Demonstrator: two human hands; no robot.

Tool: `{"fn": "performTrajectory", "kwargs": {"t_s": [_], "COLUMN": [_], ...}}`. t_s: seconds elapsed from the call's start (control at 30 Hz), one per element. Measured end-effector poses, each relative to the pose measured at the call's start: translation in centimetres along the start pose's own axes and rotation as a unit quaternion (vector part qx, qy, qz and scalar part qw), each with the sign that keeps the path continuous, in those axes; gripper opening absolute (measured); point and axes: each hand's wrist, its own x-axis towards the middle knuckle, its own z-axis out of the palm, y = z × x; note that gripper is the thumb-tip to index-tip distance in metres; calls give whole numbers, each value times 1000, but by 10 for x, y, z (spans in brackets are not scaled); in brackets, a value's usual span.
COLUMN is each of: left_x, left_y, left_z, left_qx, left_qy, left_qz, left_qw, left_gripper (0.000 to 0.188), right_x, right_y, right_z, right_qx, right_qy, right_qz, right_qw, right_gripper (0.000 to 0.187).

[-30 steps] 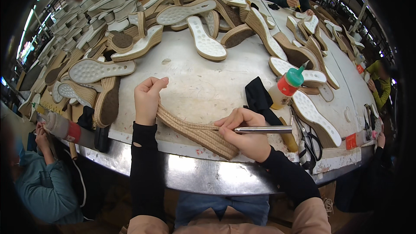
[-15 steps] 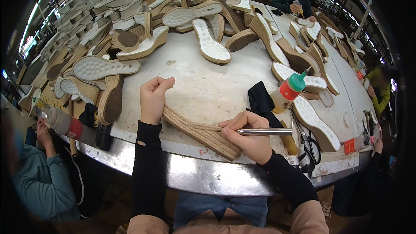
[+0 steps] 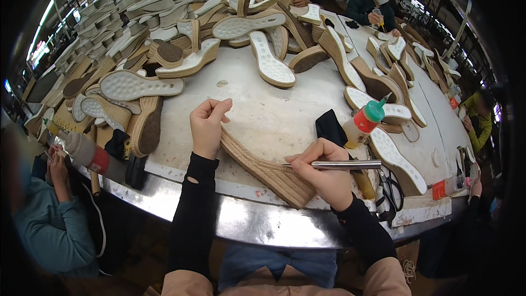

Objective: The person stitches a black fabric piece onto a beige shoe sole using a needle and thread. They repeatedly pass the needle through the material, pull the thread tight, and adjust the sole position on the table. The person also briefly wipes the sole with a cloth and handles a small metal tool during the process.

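A wedge sole (image 3: 263, 167) with a braided rope-like wrapped side stands tilted near the table's front edge. My left hand (image 3: 208, 127) is closed at its narrow toe end, which the palm partly hides. In my closed right hand (image 3: 327, 171) is a slim silver pen-like tool (image 3: 356, 165). The tool's thin tip meets the braided side near the thick heel, and my right fingers are close to the sole there. Just beyond my right hand lie a black cloth strip (image 3: 330, 126) and a glue bottle with a green cap (image 3: 361, 122).
Wedge soles with dimpled white tops (image 3: 271, 60) are heaped across the back and right. Pale platforms (image 3: 159, 0) are stacked at the far left. Scissors (image 3: 390, 192) lie at the right. A person in a teal sleeve (image 3: 57, 230) works on the left; others sit around the table.
My hands and the wedge sole have shifted slightly right and the view has moved a little. The tool stays against the braided side. The person at the left has brought both hands together.
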Motion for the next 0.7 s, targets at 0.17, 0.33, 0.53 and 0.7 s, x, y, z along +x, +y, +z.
{"fn": "performTrajectory", "kwargs": {"t_s": [0.17, 0.33, 0.53, 0.7], "left_x": [-2, -4, -9, -6], "left_y": [-3, -1, 3, -2], "left_z": [3, 9, 15, 8], "left_qx": [2, 15, -24, -30], "left_qy": [-7, 25, 45, -14], "left_qz": [-22, -31, -127, -106], "left_qw": [1000, 999, 991, 994], "left_gripper": [20, 21, 21, 19], "right_x": [3, -3, -4, -4], "right_y": [7, 7, 11, 15], "right_z": [17, 16, 20, 21], "right_qx": [21, 31, -32, -86], "right_qy": [-9, 8, 9, -14], "right_qz": [-34, -50, -62, -108], "right_qw": [999, 998, 997, 990], "right_gripper": [17, 15, 17, 19]}}
